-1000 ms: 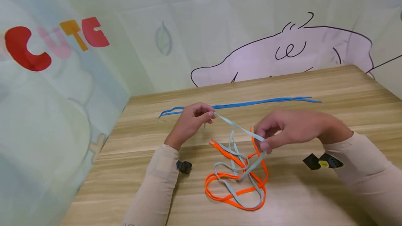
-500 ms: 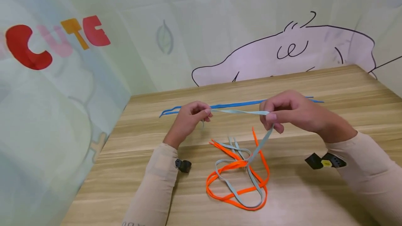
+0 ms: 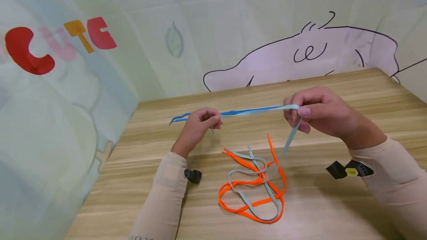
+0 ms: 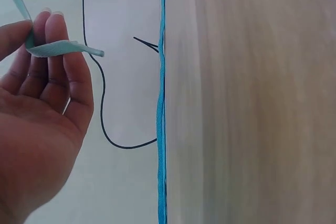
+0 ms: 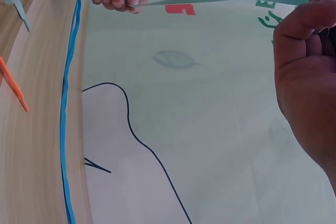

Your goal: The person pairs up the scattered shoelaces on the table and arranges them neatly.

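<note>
Between my raised hands a pale blue-green shoelace [image 3: 267,110] is stretched nearly straight. My left hand [image 3: 201,125] pinches it near one end between thumb and fingers, and in the left wrist view a short tip of the lace [image 4: 58,49] sticks out past the fingers. Farther along, my right hand [image 3: 328,116] pinches the same lace between thumb and forefinger. From there the lace slants down to a loose heap on the table, where an orange shoelace [image 3: 233,210] lies looped and crossed with pale grey-blue lace [image 3: 247,201].
A blue shoelace [image 3: 180,117] lies lengthwise across the wooden table [image 3: 133,180] behind the hands, partly hidden by them and the stretched lace. Printed cloth [image 3: 186,6] hangs behind and to the left of the table.
My right hand has moved up, away and to the right, drawing more pale lace out of the heap and straightening the span. My left hand has shifted only slightly left.
</note>
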Demonstrator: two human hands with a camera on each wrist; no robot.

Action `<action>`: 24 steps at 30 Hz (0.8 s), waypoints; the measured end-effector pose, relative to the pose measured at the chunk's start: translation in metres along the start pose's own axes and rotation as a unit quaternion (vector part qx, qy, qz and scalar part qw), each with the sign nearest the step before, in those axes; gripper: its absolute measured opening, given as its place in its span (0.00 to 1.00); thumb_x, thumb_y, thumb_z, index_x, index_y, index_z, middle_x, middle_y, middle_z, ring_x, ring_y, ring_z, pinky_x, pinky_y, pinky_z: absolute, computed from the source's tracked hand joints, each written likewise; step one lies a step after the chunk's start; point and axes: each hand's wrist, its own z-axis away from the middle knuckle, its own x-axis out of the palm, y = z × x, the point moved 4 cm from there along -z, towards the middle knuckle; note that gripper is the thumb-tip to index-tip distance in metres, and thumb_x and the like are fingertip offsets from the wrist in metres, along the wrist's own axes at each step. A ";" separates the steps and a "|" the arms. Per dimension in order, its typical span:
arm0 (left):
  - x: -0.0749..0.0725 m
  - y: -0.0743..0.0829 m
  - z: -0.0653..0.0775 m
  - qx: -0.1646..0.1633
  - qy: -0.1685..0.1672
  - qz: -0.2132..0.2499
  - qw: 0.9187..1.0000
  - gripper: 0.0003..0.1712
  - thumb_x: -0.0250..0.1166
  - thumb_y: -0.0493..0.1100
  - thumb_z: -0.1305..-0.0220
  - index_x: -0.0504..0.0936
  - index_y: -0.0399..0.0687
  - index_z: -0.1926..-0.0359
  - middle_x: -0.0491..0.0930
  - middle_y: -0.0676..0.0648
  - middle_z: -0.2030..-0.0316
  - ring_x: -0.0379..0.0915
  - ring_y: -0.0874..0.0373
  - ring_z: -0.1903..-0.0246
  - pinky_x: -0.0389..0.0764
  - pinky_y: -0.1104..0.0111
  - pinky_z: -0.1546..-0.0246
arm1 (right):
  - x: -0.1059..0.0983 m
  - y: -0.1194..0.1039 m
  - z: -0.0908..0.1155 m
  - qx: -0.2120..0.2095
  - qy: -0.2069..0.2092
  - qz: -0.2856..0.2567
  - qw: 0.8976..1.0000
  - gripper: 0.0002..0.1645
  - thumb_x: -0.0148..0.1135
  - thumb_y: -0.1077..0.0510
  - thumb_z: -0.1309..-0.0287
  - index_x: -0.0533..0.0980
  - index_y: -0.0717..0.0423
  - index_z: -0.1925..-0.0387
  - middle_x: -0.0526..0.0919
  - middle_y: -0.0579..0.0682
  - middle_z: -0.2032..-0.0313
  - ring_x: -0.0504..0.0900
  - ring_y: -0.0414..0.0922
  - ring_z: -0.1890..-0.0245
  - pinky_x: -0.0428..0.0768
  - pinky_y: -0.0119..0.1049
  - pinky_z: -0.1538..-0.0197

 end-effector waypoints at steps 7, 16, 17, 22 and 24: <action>-0.003 -0.002 -0.001 -0.015 0.010 -0.006 1.000 0.16 0.63 0.44 0.28 0.80 0.33 0.51 0.82 0.39 0.62 0.82 0.48 0.61 0.82 0.54 0.51 | -0.006 -0.005 0.003 -0.013 0.037 -0.055 0.998 0.27 0.30 0.79 0.41 0.77 0.69 0.59 0.78 0.55 0.68 0.66 0.50 0.77 0.63 0.40 0.77; -0.009 -0.010 -0.002 -0.031 0.022 -0.007 0.999 0.19 0.64 0.45 0.29 0.81 0.32 0.48 0.83 0.40 0.62 0.82 0.49 0.62 0.82 0.60 0.53 | -0.015 -0.008 0.006 -0.017 0.060 -0.134 0.989 0.29 0.24 0.76 0.36 0.76 0.73 0.53 0.82 0.57 0.62 0.72 0.49 0.70 0.65 0.38 0.72; -0.010 -0.010 -0.002 -0.033 0.023 -0.007 0.999 0.19 0.64 0.45 0.29 0.81 0.32 0.48 0.83 0.40 0.62 0.82 0.49 0.62 0.82 0.58 0.52 | -0.016 -0.008 0.007 -0.014 0.063 -0.142 0.988 0.29 0.24 0.75 0.35 0.75 0.73 0.53 0.82 0.57 0.62 0.73 0.49 0.69 0.66 0.37 0.72; -0.012 -0.015 -0.001 -0.048 0.025 -0.012 0.998 0.21 0.63 0.46 0.28 0.80 0.29 0.48 0.82 0.41 0.64 0.82 0.51 0.63 0.81 0.55 0.51 | -0.019 -0.007 0.010 -0.005 0.095 -0.166 0.981 0.29 0.23 0.73 0.33 0.76 0.72 0.55 0.82 0.57 0.63 0.74 0.48 0.67 0.64 0.37 0.70; -0.014 -0.016 -0.001 -0.053 0.027 -0.012 0.998 0.22 0.63 0.46 0.28 0.80 0.28 0.48 0.82 0.41 0.64 0.82 0.52 0.63 0.82 0.58 0.52 | -0.021 -0.007 0.010 -0.004 0.110 -0.169 0.979 0.29 0.23 0.72 0.32 0.77 0.72 0.57 0.83 0.57 0.65 0.73 0.47 0.67 0.63 0.37 0.69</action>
